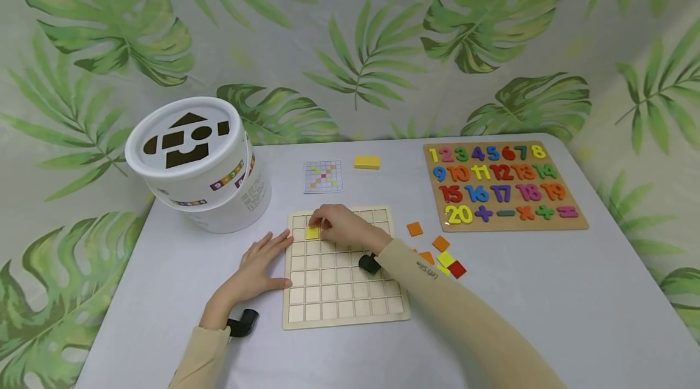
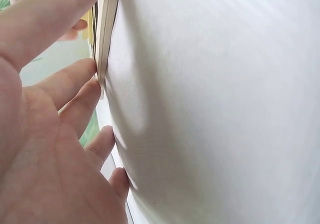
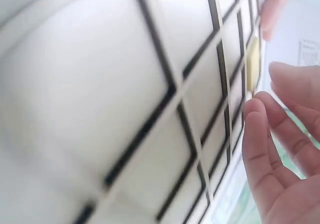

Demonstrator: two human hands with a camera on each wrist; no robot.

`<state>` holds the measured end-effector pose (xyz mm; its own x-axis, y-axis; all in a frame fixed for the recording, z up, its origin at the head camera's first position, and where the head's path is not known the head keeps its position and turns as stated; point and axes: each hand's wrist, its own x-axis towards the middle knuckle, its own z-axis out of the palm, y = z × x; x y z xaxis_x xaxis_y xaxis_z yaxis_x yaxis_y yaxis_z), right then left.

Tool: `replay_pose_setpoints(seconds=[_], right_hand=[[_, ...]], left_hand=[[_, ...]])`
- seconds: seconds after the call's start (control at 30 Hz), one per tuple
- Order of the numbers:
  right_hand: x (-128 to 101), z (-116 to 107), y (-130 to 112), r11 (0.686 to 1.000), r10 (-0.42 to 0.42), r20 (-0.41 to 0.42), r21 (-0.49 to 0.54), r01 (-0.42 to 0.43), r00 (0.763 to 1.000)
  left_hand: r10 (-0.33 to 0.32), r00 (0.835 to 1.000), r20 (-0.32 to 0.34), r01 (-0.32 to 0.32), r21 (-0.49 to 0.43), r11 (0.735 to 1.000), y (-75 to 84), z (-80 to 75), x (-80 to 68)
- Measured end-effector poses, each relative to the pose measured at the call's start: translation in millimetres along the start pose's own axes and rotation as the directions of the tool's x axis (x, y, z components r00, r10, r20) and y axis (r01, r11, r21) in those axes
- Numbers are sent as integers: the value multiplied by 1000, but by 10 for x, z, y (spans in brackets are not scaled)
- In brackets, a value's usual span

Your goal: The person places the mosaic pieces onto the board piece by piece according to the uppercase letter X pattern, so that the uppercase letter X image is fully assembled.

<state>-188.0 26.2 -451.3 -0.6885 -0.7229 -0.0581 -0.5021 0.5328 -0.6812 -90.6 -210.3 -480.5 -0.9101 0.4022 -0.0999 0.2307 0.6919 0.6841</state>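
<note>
You sit at a pale grey table (image 1: 574,316) with rounded far corners. From nine o'clock round to three o'clock a draped backdrop (image 1: 339,18) printed with big green palm leaves closes you in. The light is soft and even, with faint shadows.

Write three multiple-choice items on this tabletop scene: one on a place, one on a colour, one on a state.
1. Where does the number puzzle lie relative to the grid board?
A. on the person's right, farther back
B. on their left
C. on top of it

2. What colour is the tile seated in the board?
A. red
B. yellow
C. purple

3. How is the left hand posed?
A. clenched in the air
B. gripping the white bucket
C. flat, fingers at the board's left edge

Answers: 1 A, it sits at the table's far right. 2 B, the tile under the right hand is yellow. 3 C, straight fingers rest against the board's edge.
</note>
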Motion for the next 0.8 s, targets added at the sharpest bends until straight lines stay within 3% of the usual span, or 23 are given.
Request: replay_pose_setpoints(seconds=[0.17,0.47,0.63,0.8], right_hand=[[-251,-238,89,995,7,-55,95,-1,998],[-884,-660,516,994,93,-190,76,-80,977],[-1204,-717,787,980,195,-192,67,-185,962],[-1374,-683,930,976,217,-163,47,-212,963]], left_hand=[[-6,1000,0,6,8,1000,4,7,-1],[-11,1000,-5,11,26,1000,11,29,25],[-2,1000,2,2,45,999,11,18,45],[-9,1000,14,8,78,997,13,-13,75]])
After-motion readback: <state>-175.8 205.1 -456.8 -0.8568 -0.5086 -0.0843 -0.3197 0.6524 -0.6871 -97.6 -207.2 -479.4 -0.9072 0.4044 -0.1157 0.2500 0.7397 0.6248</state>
